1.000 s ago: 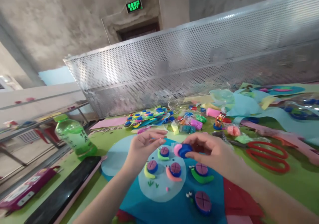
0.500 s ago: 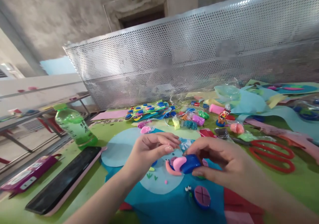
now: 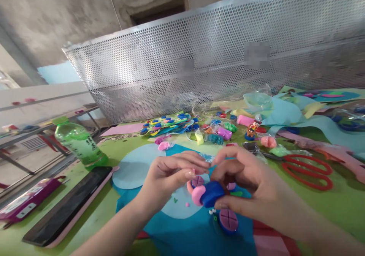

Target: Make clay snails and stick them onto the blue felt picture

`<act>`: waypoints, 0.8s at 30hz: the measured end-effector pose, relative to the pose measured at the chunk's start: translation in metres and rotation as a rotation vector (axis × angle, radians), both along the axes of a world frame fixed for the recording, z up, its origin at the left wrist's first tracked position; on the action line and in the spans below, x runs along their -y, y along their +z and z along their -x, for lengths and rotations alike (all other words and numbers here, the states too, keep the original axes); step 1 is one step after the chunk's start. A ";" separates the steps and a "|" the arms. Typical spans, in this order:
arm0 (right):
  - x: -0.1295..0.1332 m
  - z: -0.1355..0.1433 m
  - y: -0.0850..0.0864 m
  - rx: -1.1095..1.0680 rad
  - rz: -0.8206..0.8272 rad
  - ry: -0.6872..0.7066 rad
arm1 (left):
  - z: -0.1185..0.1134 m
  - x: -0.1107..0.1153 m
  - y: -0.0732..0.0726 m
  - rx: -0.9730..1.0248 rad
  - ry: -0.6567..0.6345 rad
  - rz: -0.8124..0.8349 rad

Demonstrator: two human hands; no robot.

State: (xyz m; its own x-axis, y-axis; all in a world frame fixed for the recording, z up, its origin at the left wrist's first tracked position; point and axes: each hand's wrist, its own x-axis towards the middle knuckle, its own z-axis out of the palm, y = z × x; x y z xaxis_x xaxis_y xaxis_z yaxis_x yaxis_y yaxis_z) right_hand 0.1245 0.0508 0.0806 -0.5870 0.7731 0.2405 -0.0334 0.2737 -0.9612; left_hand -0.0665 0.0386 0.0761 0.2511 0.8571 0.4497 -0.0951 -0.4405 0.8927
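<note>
My right hand (image 3: 242, 184) grips a blue clay piece (image 3: 213, 194) with a rounded pink clay end (image 3: 197, 196), held above the blue paper (image 3: 176, 233). My left hand (image 3: 178, 172) is just to its left, thumb and fingers brought together, with a tiny pink bit of clay (image 3: 194, 171) showing at the thumb tip. Beneath the hands lies a pale blue paper circle (image 3: 178, 209) with small clay bits on it. Near my right hand a blue clay figure with a purple, cross-marked top (image 3: 228, 220) and white eyes rests on the blue paper. Another purple clay disc (image 3: 197, 181) is partly covered.
Red-handled scissors (image 3: 308, 168) lie at right, near a small figurine (image 3: 253, 128). Bagged clay (image 3: 222, 133) and a stack of decorated paper pieces (image 3: 168, 125) are behind. A phone (image 3: 68, 206), purple case (image 3: 31, 199) and green bottle (image 3: 81, 144) stand left. A perforated metal panel (image 3: 159, 66) closes the back.
The blue clay piece in my right hand has moved slightly down and tilted, pink end lower. My left fingers have come closer to my right hand. The view has shifted a little.
</note>
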 end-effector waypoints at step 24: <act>0.002 -0.001 0.001 0.015 0.066 0.017 | -0.004 0.004 -0.003 -0.058 0.077 0.025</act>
State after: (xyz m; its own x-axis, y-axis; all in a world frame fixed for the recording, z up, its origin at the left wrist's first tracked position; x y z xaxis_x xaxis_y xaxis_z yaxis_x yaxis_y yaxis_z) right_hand 0.1257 0.0493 0.0812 -0.6031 0.7770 0.1804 -0.0227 0.2093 -0.9776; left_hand -0.0627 0.0345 0.0734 0.2091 0.8858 0.4144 -0.0096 -0.4219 0.9066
